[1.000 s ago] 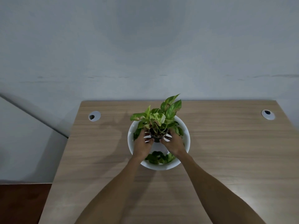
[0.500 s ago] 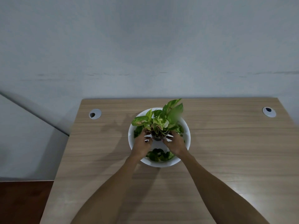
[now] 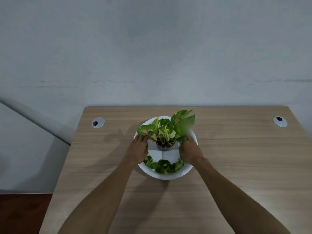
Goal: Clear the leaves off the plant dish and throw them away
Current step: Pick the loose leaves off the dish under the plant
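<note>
A round white plant dish sits on the wooden desk, with a small pot holding a green and yellow plant standing in its middle. Loose green leaves lie in a band along the dish's near side. My left hand rests palm down inside the dish at the pot's left, fingers spread toward the rim. Mirroring it on the pot's right is my right hand, whose fingertips are hidden under the plant's foliage. Neither hand touches the pot.
The wooden desk stands against a grey wall. Two round cable grommets are set near the desk's far edge, one on the left and one on the right. Dark red floor shows past the desk's left edge.
Both hands have let go of the pot and moved apart to the two sides of the dish. The pot now stands lower, in the middle of the dish.
</note>
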`<move>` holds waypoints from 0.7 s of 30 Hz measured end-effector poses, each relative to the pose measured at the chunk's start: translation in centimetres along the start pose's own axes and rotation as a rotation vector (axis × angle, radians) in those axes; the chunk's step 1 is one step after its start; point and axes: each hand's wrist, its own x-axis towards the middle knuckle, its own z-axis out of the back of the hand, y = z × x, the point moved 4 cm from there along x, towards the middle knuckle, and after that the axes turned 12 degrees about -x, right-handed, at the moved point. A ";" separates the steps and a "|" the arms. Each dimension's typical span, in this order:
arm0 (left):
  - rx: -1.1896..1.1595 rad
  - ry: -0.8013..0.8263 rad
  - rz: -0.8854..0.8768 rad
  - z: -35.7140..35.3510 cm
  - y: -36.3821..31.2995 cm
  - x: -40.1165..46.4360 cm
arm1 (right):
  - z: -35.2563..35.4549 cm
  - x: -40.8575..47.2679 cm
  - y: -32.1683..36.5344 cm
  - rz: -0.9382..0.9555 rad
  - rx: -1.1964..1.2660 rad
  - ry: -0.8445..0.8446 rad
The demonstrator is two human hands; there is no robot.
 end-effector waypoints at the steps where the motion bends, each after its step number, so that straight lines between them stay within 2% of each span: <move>1: 0.052 0.032 0.015 -0.2 0.1 0.2 | -0.6 0.4 0.1 0.022 -0.057 0.067; 6: 0.211 0.168 0.043 -1.6 -0.3 -0.4 | -2.9 -0.6 -0.2 0.002 -0.202 0.260; 11: 0.150 0.178 0.073 -2.3 -1.7 -2.7 | -2.9 -2.7 0.2 0.052 -0.232 0.230; 18: -0.059 0.213 0.112 -2.9 -4.3 -5.4 | -2.2 -5.5 2.7 0.050 -0.212 0.295; 21: -0.095 0.165 0.108 -2.3 -4.6 -5.4 | -1.9 -5.6 3.1 0.011 -0.151 0.273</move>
